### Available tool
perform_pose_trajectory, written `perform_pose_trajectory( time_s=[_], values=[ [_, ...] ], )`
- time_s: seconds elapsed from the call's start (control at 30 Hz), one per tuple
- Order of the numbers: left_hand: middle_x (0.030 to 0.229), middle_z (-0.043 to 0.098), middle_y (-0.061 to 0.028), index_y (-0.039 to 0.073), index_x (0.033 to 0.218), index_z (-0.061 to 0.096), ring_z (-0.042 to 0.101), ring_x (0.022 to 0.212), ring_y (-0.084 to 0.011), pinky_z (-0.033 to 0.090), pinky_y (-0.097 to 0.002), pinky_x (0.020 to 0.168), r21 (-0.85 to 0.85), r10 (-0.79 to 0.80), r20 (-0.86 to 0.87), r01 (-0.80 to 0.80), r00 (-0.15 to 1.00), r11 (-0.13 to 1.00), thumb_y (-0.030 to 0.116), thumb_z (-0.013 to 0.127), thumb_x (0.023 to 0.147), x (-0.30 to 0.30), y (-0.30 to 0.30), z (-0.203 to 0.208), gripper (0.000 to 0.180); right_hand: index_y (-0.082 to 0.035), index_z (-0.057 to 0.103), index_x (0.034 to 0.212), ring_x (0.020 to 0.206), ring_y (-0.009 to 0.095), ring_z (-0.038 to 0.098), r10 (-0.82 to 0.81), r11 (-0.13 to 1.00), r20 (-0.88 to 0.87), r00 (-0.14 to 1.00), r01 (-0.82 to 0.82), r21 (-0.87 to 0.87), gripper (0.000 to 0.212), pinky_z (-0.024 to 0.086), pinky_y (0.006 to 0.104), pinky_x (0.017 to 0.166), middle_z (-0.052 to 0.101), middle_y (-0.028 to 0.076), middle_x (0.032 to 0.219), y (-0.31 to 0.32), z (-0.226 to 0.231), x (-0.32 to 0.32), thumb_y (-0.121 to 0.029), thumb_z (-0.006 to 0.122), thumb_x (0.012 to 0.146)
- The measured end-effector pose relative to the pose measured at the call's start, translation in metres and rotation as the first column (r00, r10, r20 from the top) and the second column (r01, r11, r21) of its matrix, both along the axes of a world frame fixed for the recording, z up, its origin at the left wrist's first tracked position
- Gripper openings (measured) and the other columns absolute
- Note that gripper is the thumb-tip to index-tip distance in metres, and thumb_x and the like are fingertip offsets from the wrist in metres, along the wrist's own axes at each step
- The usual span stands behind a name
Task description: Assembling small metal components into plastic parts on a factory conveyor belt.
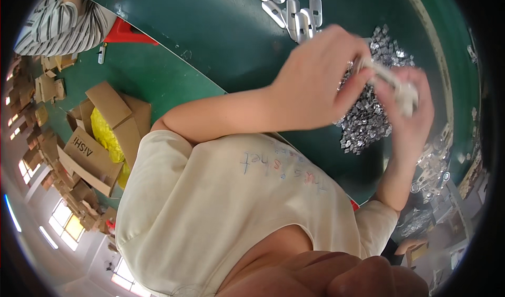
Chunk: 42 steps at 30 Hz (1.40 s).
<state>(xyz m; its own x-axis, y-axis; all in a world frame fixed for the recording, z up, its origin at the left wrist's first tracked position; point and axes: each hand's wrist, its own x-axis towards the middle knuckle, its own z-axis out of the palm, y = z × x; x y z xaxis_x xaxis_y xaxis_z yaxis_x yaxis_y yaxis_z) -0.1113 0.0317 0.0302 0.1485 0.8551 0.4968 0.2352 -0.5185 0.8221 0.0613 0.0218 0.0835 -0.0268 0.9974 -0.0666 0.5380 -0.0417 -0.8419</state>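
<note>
My left hand [321,79] is closed, with thumb and fingers pinching one end of a slim, pale, whitish-grey part [385,74]. On its right, my right hand [413,110] has its fingers closed round the wider, rounded end of the same part. Motion smears the part, so its exact kind does not show. Beneath both hands lies a heap of small, shiny silver metal pieces [363,126], partly covered by them. Beyond my left hand, several flat oblong metal plates [293,16] with rounded ends and small slots are spread on the dark green table [221,39].
More metal pieces [434,173] lie at the right beside a clear plastic bag [417,222]. An open cardboard box [92,157] with a yellow bag [105,134] stands on the green floor at left. Another person in striped clothing [63,26] sits at the far left, near a red stool [126,33].
</note>
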Motion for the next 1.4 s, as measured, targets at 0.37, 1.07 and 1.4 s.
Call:
perform_pose_trajectory(
  time_s=[0.37, 1.07, 1.4],
  values=[
    [0.081, 0.057, -0.0175, -0.001, 0.095, 0.05, 0.057, 0.079, -0.0326, 0.044, -0.0411, 0.07, -0.18, -0.103, -0.787, -0.068, 0.608, 0.981, 0.021, 0.068, 0.075, -0.028, 0.066, -0.017, 0.034, 0.005, 0.049, 0.12, 0.09, 0.015, 0.055, -0.398, 0.91, 0.076, 0.914, 0.384, 0.157, 0.051, 0.043, 0.0254, 0.079, 0.059, 0.009, 0.1, 0.12, -0.024, 0.139, -0.024, 0.065, 0.081],
    [0.082, 0.059, -0.0056, -0.002, 0.107, 0.051, 0.062, 0.07, -0.0143, 0.05, -0.0251, 0.062, -0.621, -0.205, 0.576, 0.587, 0.791, 0.519, 0.002, 0.057, 0.085, 0.009, 0.002, 0.028, 0.023, 0.003, 0.056, 0.09, 0.08, 0.015, 0.059, -0.273, 0.924, -0.014, 0.962, 0.266, 0.276, 0.01, 0.048, 0.0252, 0.072, 0.061, 0.008, 0.091, -0.055, -0.052, 0.077, -0.001, 0.061, 0.082],
    [0.087, 0.061, -0.0117, -0.005, 0.11, 0.051, 0.064, 0.077, -0.0194, 0.054, -0.0276, 0.068, -0.543, -0.263, 0.54, 0.57, 0.8, 0.616, -0.004, 0.055, 0.084, 0.028, -0.018, 0.024, 0.027, 0.006, 0.058, 0.099, 0.077, 0.013, 0.059, -0.108, 0.993, -0.692, 0.713, 0.108, -0.044, 0.019, 0.048, 0.0233, 0.064, 0.062, 0.011, 0.094, -0.075, -0.016, 0.053, 0.006, 0.058, 0.081]
  ],
)
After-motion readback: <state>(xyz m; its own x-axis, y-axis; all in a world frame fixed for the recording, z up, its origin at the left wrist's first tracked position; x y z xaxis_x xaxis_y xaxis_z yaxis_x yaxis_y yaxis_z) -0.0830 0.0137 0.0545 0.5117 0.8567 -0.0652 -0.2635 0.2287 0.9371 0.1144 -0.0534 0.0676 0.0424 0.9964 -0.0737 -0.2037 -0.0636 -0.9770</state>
